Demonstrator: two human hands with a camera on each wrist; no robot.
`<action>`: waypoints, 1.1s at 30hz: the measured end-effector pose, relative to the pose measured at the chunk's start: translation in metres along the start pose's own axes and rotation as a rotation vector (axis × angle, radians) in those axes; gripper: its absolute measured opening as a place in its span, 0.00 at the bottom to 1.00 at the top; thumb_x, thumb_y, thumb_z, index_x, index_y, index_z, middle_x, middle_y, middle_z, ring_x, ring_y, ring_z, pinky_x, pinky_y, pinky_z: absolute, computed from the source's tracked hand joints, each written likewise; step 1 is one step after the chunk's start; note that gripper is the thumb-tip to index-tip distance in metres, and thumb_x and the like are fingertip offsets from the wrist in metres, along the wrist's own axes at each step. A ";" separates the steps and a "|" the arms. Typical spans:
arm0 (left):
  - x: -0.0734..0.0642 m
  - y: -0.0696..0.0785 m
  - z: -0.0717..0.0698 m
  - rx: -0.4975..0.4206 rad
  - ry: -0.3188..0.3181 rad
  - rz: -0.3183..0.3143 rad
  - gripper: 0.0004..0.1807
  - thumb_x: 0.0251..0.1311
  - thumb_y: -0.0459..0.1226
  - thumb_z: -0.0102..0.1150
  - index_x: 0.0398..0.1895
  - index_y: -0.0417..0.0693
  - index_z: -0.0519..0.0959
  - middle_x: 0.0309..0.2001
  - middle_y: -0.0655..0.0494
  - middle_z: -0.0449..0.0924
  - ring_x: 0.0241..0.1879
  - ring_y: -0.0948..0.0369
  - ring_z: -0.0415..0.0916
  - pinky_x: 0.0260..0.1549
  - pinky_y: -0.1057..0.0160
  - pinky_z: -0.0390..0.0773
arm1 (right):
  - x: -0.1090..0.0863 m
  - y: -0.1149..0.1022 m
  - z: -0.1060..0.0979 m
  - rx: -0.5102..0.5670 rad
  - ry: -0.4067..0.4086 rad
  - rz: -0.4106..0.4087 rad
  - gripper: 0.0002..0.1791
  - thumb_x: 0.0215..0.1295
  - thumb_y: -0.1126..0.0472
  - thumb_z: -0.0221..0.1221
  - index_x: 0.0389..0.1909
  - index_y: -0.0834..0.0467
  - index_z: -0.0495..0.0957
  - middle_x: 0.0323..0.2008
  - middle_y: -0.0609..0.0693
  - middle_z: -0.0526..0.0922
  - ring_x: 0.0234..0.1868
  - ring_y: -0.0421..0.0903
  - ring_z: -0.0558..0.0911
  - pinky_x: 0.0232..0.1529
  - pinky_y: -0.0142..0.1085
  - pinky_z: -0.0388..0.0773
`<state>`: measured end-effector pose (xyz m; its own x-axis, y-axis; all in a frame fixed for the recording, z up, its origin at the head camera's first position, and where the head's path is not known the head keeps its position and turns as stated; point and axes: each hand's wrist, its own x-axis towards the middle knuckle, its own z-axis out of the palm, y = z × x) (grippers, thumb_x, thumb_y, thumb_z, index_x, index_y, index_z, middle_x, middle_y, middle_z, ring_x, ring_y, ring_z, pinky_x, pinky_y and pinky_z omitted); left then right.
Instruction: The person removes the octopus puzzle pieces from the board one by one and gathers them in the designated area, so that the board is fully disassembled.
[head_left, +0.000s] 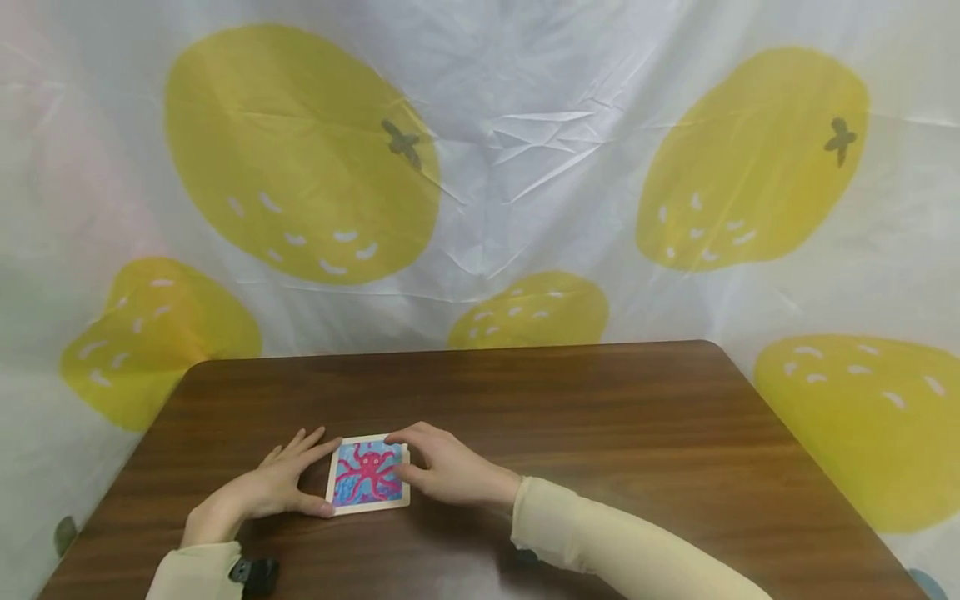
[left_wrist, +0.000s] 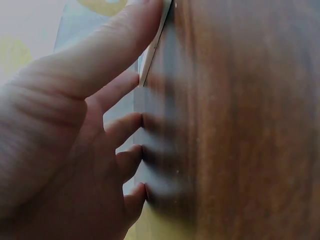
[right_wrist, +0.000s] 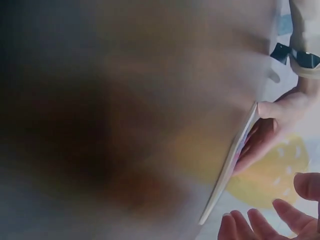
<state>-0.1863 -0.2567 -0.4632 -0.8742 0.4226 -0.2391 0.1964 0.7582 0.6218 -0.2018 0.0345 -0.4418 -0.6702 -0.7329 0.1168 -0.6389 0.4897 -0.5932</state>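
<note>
A thin square picture board (head_left: 367,473) with a pink octopus on blue and a pale border lies on the table. My left hand (head_left: 277,487) is at its left side, thumb touching the near corner and index finger the far one. The other left fingers are spread, their tips on the table in the left wrist view. My right hand (head_left: 450,467) is over the board's right edge, thumb and index finger apart. In the right wrist view, the right fingers (right_wrist: 257,222) hang loosely bent above the board (right_wrist: 227,170), with a gap and nothing between them.
The brown wooden table (head_left: 600,425) extends behind and to the right of the hands. A white curtain (head_left: 525,183) with yellow fruit prints hangs behind it. A black device (head_left: 258,575) is strapped at the left wrist.
</note>
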 end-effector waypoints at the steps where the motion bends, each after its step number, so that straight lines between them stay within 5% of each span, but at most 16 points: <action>1: 0.000 -0.001 0.000 0.003 0.002 0.007 0.57 0.43 0.56 0.74 0.75 0.44 0.59 0.74 0.31 0.43 0.72 0.31 0.31 0.62 0.27 0.33 | 0.005 -0.002 0.001 -0.012 -0.008 -0.003 0.22 0.71 0.55 0.57 0.64 0.55 0.72 0.56 0.49 0.76 0.51 0.42 0.77 0.52 0.31 0.74; 10: 0.001 -0.004 0.001 0.003 0.020 0.039 0.56 0.44 0.58 0.73 0.74 0.42 0.59 0.74 0.30 0.43 0.72 0.31 0.30 0.63 0.28 0.32 | 0.046 -0.014 0.008 -0.146 -0.030 -0.055 0.17 0.68 0.57 0.58 0.56 0.56 0.79 0.48 0.49 0.80 0.44 0.40 0.78 0.45 0.26 0.74; 17: -0.002 -0.001 0.000 -0.024 0.005 0.040 0.55 0.46 0.54 0.74 0.74 0.41 0.59 0.74 0.30 0.41 0.71 0.30 0.28 0.63 0.28 0.31 | 0.072 -0.013 0.015 -0.230 -0.092 0.027 0.16 0.66 0.58 0.60 0.53 0.57 0.81 0.45 0.48 0.81 0.42 0.39 0.76 0.46 0.27 0.74; 28: -0.002 0.002 -0.001 -0.019 0.000 0.017 0.54 0.46 0.53 0.74 0.73 0.41 0.60 0.74 0.29 0.42 0.72 0.31 0.29 0.64 0.29 0.32 | 0.096 -0.015 0.024 -0.211 -0.185 0.177 0.15 0.62 0.58 0.64 0.51 0.54 0.83 0.41 0.44 0.83 0.40 0.37 0.78 0.45 0.28 0.76; 33: -0.004 0.003 -0.001 -0.032 0.001 0.022 0.54 0.46 0.52 0.75 0.73 0.40 0.60 0.74 0.29 0.42 0.72 0.31 0.29 0.63 0.29 0.31 | 0.096 -0.020 0.033 -0.237 -0.210 0.237 0.19 0.62 0.56 0.65 0.54 0.51 0.82 0.48 0.42 0.82 0.50 0.38 0.78 0.54 0.32 0.75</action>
<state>-0.1828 -0.2567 -0.4599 -0.8702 0.4387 -0.2241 0.2015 0.7321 0.6507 -0.2410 -0.0613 -0.4450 -0.7338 -0.6547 -0.1814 -0.5614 0.7347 -0.3807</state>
